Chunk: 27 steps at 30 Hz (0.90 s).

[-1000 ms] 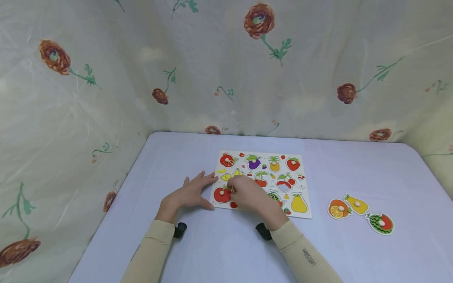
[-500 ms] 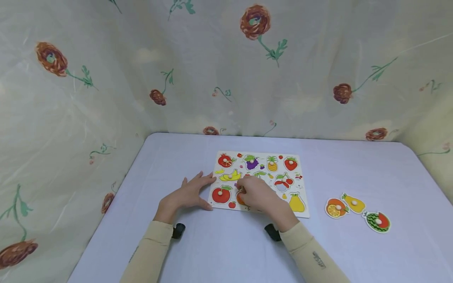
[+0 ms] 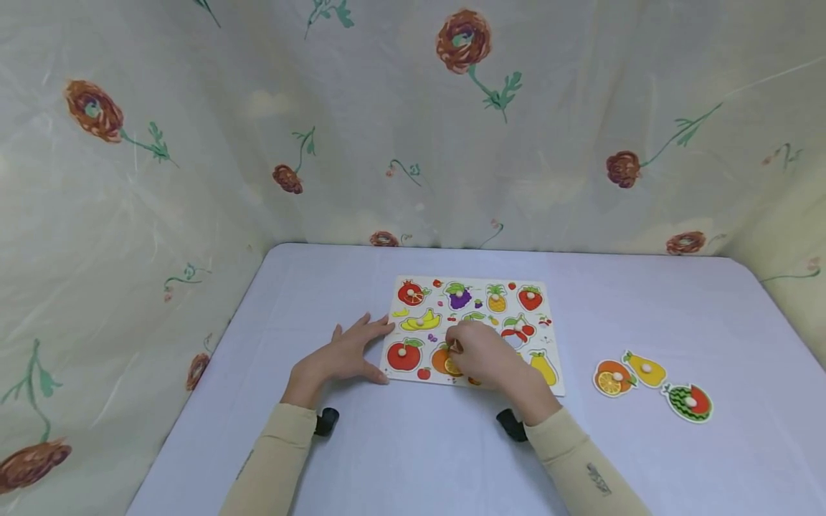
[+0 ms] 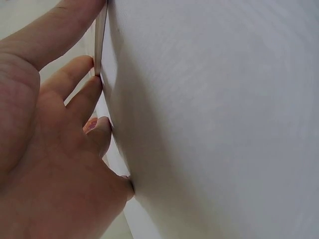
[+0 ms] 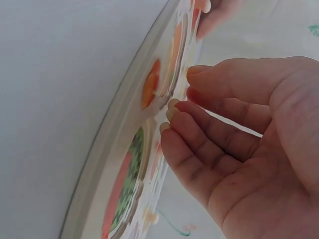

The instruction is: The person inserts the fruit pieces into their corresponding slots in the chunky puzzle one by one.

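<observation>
A white fruit puzzle board (image 3: 381,376) lies flat on the table; several fruit pieces with small knobs sit in it, among them a red apple (image 3: 403,355) and bananas (image 3: 422,320). My left hand (image 3: 348,352) is spread at the board's left side, its fingertips and thumb touching the edge. Just over the printed orange (image 3: 444,360) in the front row is my right hand (image 3: 480,351). In the right wrist view, its fingers are loosely bent with the thumb close to the index finger, and nothing shows between them. A printed watermelon recess (image 5: 127,184) lies below this hand.
Loose pieces lie on the table right of the board: an orange (image 3: 609,381), a pear (image 3: 647,371) and a watermelon (image 3: 687,403). The table (image 3: 645,308) has a pale cloth, and a flowered curtain (image 3: 548,179) hangs behind it.
My right hand has moved right, from beside the apple to over the printed orange, uncovering the apple and bananas. The left hand stays at the board's edge. The head view has shifted slightly.
</observation>
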### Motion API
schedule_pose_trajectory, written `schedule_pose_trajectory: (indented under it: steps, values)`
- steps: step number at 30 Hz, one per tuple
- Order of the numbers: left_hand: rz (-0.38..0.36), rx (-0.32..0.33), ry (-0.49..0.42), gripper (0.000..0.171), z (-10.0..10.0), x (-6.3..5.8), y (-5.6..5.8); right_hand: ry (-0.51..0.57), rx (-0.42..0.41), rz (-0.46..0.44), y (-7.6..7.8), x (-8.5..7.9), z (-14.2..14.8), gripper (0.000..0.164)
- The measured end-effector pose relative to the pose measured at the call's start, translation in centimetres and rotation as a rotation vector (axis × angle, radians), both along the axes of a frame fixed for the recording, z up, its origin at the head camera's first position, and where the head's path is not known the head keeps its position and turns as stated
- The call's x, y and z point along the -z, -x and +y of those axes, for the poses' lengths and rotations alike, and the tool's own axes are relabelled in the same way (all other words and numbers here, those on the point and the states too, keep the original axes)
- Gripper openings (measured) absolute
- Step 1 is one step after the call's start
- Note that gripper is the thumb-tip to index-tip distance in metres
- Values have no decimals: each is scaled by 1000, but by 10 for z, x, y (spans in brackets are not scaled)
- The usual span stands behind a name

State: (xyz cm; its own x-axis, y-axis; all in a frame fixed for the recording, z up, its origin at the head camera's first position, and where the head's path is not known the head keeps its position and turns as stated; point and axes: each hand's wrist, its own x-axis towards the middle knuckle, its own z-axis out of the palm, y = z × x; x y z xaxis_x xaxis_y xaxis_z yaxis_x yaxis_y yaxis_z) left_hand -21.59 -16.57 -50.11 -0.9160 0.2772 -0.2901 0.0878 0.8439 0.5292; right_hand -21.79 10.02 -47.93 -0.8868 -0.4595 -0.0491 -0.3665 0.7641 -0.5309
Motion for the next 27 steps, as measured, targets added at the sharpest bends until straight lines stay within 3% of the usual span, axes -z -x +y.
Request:
schedule_pose_trajectory:
  steps: [8, 16, 27]
  values:
    - [-1, 5, 11, 96, 2, 0, 0, 3, 31, -2, -1, 4, 15, 8]
    - [7, 0, 25, 95, 2, 0, 0, 34, 46, -49, -1, -1, 20, 14]
    - [9, -2, 17, 96, 1, 0, -1, -16, 65, -34, 3, -1, 38, 12]
